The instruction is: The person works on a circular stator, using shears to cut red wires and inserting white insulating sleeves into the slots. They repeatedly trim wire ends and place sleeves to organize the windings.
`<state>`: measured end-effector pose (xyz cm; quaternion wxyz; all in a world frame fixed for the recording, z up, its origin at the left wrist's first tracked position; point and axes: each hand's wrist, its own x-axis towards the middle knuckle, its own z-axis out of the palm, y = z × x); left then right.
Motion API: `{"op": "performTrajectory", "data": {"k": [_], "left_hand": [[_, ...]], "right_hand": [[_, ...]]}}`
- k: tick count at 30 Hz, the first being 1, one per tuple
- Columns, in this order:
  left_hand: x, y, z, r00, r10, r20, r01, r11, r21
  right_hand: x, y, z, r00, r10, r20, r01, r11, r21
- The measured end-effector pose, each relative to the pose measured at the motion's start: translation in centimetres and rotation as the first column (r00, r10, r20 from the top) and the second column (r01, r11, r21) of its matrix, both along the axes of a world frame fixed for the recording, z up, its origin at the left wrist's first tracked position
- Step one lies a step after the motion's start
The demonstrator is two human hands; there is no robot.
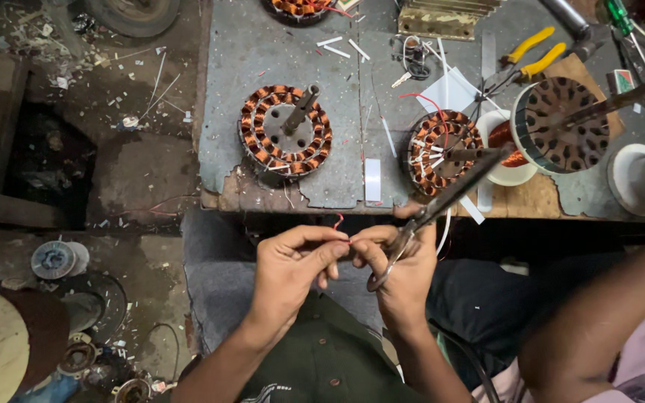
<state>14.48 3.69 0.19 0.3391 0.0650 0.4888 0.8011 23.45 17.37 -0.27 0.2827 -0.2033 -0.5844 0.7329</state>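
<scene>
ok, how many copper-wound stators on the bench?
3: one stator mid-bench, one with red wire right of it, one cut off at the top edge. More may lie outside the frame.

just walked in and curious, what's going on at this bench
A person pinches a thin red wire between the fingertips of both hands. The right hand also holds scissors; the left hand grips only the wire. On the metal-topped bench ahead sit two copper-wound motor coils. Another person's arm reaches in at right.

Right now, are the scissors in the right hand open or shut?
Shut: the scissors' blades lie together as one bar, pointing up-right from the right hand.
</scene>
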Motion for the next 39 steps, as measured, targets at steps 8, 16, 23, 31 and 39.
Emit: {"op": "performTrajectory", "data": {"k": [8, 16, 23, 31, 39], "left_hand": [[-0.8, -0.9, 3.1, 0.563, 0.108, -0.82, -0.353, 0.928, -0.12], [-0.5, -1.0, 4.1, 0.407, 0.031, -0.913, -0.287, 0.953, -0.095], [-0.1, -0.8, 4.0, 0.454, 0.004, -0.891, -0.349, 0.921, -0.174], [0.0, -0.4, 4.6, 0.578, 0.045, -0.815, -0.323, 0.929, -0.178], [0.8, -0.1, 3.8, 0.614, 0.052, -0.788, -0.287, 0.944, -0.161]], "right_hand": [[3.5, 0.7, -3.2, 0.95, 0.216, 0.224, -0.31, 0.716, 0.625], [3.0, -0.1, -3.1, 0.986, 0.049, 0.157, -0.159, 0.518, 0.84], [3.2, -1.4, -5.1, 0.938, -0.133, 0.32, -0.185, 0.59, 0.786], [2.6, -0.5, -2.9, 0.983, 0.042, 0.18, -0.119, 0.891, 0.438], [1.1, -0.4, 0.7, 0.995, -0.05, -0.088, 0.07, 0.97, 0.232]]}}
